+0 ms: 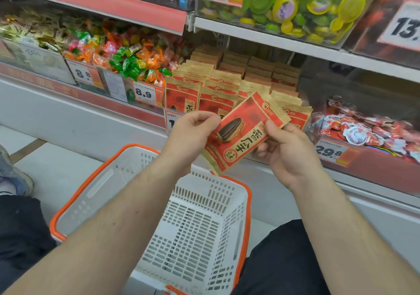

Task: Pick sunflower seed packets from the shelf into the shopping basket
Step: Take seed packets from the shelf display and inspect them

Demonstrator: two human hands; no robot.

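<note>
Seed packet (244,131) between left hand (193,133) and right hand (288,149)

Shelf price tags (145,93) read 8.9, 8.8 and 29.8.

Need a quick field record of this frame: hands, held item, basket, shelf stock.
left hand: pinches the held packet's left edge
right hand: grips the held packet's right side, thumb on front
held packet: red sunflower seed packet, tilted, above the basket's far rim
shopping basket: white with orange rim, on the floor, no packets visible inside
shelf packets: upright rows of the same packets behind the hands
</note>
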